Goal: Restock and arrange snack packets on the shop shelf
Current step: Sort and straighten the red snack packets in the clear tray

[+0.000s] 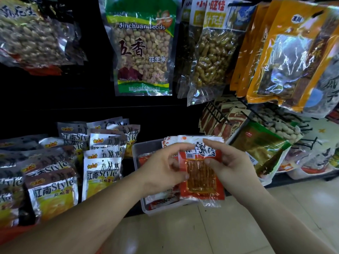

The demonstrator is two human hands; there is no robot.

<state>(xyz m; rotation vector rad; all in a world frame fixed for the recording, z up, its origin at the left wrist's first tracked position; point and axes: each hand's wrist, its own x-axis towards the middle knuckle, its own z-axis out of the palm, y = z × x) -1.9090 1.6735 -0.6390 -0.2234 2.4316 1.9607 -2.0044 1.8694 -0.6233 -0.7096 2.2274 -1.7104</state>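
Head view: left hand and right hand pinch a red packet above the tray. Likely next: slot it in squarely.

A packet sits between the left hand and right hand, over a bin of more packets; standing pouches fill the shelf left of the bin; a peanut bag hangs far above; hooked bags hang right.

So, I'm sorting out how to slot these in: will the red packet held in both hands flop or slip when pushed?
Probably light: the left hand and right hand merely pinch the red packet. Its glossy film looks slippery. The crinkled bottom seal suggests floppy edges, though the packed sticks likely stiffen the middle.
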